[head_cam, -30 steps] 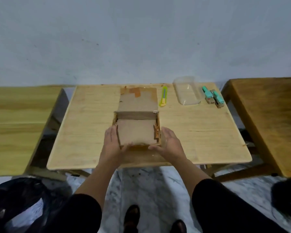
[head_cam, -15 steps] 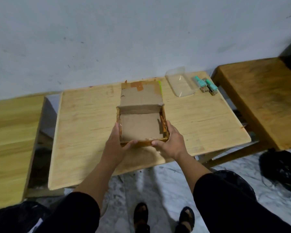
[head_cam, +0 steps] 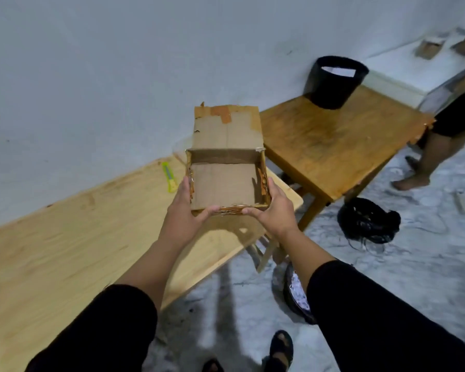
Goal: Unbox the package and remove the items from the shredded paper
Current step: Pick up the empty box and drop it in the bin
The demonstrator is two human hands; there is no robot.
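The open brown cardboard box [head_cam: 223, 181] is held in the air above the right end of the light wooden table [head_cam: 65, 251], clear of the tabletop, with both hands on its near corners. The left hand [head_cam: 184, 213] is closed on the near left corner, thumb lying along the near edge and fingers against the left wall. The right hand [head_cam: 273, 210] is closed on the near right corner in the same manner, thumb on the near edge and fingers along the right wall. The rear flap of the box stands open and points away from the person; strips of orange tape [head_cam: 222, 114] adhere to its far end. The interior shows bare cardboard only. A yellow-green utility knife [head_cam: 169, 177] lies on the table to the left of the box. A darker wooden table [head_cam: 333, 146] stands to the right and carries a black round waste bin [head_cam: 333, 81].
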